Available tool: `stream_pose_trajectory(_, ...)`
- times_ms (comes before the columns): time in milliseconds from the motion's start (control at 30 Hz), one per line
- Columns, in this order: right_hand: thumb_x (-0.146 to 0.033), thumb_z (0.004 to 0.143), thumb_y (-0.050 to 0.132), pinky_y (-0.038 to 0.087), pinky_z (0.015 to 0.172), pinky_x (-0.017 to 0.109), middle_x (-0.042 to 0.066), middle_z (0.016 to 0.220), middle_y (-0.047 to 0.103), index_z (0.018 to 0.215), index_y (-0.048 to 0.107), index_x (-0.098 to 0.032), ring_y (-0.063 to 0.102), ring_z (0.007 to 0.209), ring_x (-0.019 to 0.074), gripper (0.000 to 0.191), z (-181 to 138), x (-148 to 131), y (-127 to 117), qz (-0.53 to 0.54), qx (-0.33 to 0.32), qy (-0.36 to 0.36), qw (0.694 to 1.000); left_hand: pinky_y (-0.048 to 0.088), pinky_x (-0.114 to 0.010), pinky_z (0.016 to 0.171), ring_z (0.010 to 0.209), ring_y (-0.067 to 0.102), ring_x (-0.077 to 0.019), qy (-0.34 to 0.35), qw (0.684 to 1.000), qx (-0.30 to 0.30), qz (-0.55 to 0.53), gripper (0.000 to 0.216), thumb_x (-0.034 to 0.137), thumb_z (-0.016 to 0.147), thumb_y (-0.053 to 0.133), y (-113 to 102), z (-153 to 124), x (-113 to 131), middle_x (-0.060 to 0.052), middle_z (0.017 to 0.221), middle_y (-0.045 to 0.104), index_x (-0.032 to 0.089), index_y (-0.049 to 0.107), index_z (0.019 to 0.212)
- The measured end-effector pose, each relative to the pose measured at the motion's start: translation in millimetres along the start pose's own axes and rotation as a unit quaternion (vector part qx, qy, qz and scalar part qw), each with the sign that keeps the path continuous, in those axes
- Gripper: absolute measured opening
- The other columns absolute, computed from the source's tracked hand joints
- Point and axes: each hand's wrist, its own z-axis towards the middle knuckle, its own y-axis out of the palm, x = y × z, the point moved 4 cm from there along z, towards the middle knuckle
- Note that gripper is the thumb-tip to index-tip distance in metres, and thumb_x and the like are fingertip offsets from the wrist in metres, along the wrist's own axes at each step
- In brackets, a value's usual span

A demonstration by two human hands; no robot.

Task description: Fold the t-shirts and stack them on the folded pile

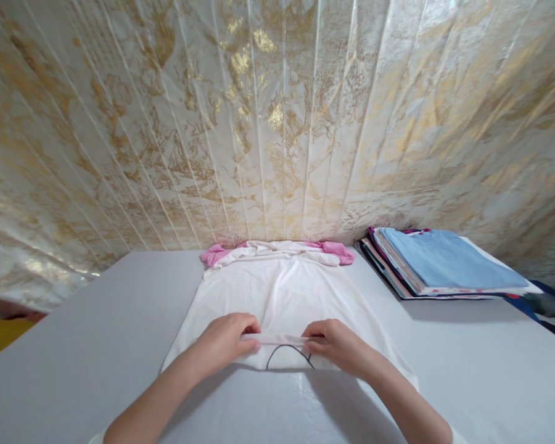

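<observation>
A white shirt (pixel 277 293) with pink sleeves lies on the table, its sleeve end bunched against the curtain. Its near edge is turned up, and part of a black line print shows on the turned-up strip. My left hand (pixel 229 338) pinches this edge left of the middle, thumb in front and fingers behind. To the right of the print, my right hand (pixel 333 345) grips the same edge in a like pinch. Between the two hands the edge is held fairly straight. The fingertips behind the cloth are partly hidden.
A stack of folded clothes (pixel 453 259), light blue on top, sits at the right on the pale table (pixel 92 333). Behind hangs a white and gold curtain (pixel 268 123). Yellow cloth (pixel 2 339) shows at the left; a dark blue item (pixel 552 308) lies far right.
</observation>
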Motion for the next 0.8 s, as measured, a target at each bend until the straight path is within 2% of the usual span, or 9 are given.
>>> stream_pose_trajectory(133, -0.016, 0.073, 0.06, 0.04, 0.066, 0.023, 0.001, 0.081, 0.07, 0.086, 0.075, -0.02, 0.061, 0.076, 0.0168, 0.02, -6.9, -2.7, -7.5, 0.01, 0.006, -0.011, 1.0, 0.03, -0.024, 0.06, 0.068, 0.055, -0.0159, 0.006, 1.0, 0.014, -0.001, 0.011, 0.03, 0.077, 0.055, 10.1, 6.6, 9.9, 0.004, 0.071, 0.06, 0.022, 0.061, 0.082)
stream_pose_trajectory(233, -0.022, 0.078, 0.06, 0.041, 0.067, 0.023, 0.002, 0.085, 0.072, 0.089, 0.075, -0.02, 0.062, 0.077, 0.0174, 0.019, -6.7, -4.9, -7.8, 0.011, -0.007, -0.016, 1.0, 0.028, -0.024, 0.057, 0.064, 0.053, -0.0152, 0.008, 1.0, 0.002, -0.003, 0.01, 0.032, 0.077, 0.055, 16.0, 6.5, 9.7, 0.005, 0.068, 0.057, 0.022, 0.057, 0.078)
stream_pose_trajectory(333, -0.031, 0.085, 0.056, 0.04, 0.066, 0.024, 0.003, 0.085, 0.072, 0.086, 0.075, -0.021, 0.062, 0.076, 0.0172, 0.021, -3.0, -5.8, -3.6, -0.005, -0.007, -0.021, 1.0, 0.03, -0.024, 0.06, 0.069, 0.053, -0.016, 0.014, 1.0, -0.001, -0.004, 0.01, 0.029, 0.075, 0.058, 18.8, 4.8, 9.1, 0.003, 0.075, 0.06, 0.021, 0.053, 0.073)
stream_pose_trajectory(533, -0.021, 0.082, 0.058, 0.037, 0.063, 0.023, 0.001, 0.077, 0.068, 0.077, 0.072, -0.02, 0.058, 0.07, 0.0144, 0.014, 0.0, -7.5, 2.6, -0.042, 0.023, -0.033, 0.998, 0.036, -0.025, 0.07, 0.082, 0.057, -0.0185, 0.032, 0.999, 0.007, -0.026, 0.011, 0.028, 0.078, 0.059, 20.1, 4.0, 10.8, 0.001, 0.09, 0.064, 0.022, 0.06, 0.087)
stream_pose_trajectory(700, -0.016, 0.08, 0.06, 0.035, 0.059, 0.021, -0.002, 0.07, 0.061, 0.075, 0.067, -0.019, 0.053, 0.063, 0.0115, 0.009, -6.6, -18.8, -6.1, -0.014, 0.017, -0.073, 0.997, 0.037, -0.025, 0.074, 0.087, 0.057, -0.0197, 0.097, 0.994, -0.006, -0.055, 0.024, 0.041, 0.09, 0.052, 23.8, 5.7, 17.1, -0.002, 0.088, 0.062, 0.022, 0.066, 0.086)
stream_pose_trajectory(800, -0.012, 0.078, 0.06, 0.035, 0.058, 0.021, -0.003, 0.07, 0.059, 0.073, 0.065, -0.019, 0.052, 0.063, 0.0111, 0.01, -10.7, -25.8, -13.3, -0.024, 0.015, -0.081, 0.996, 0.036, -0.025, 0.075, 0.088, 0.056, -0.0189, 0.111, 0.992, -0.012, -0.059, 0.025, 0.04, 0.09, 0.051, 25.0, 6.6, 18.6, -0.001, 0.087, 0.06, 0.02, 0.064, 0.08)
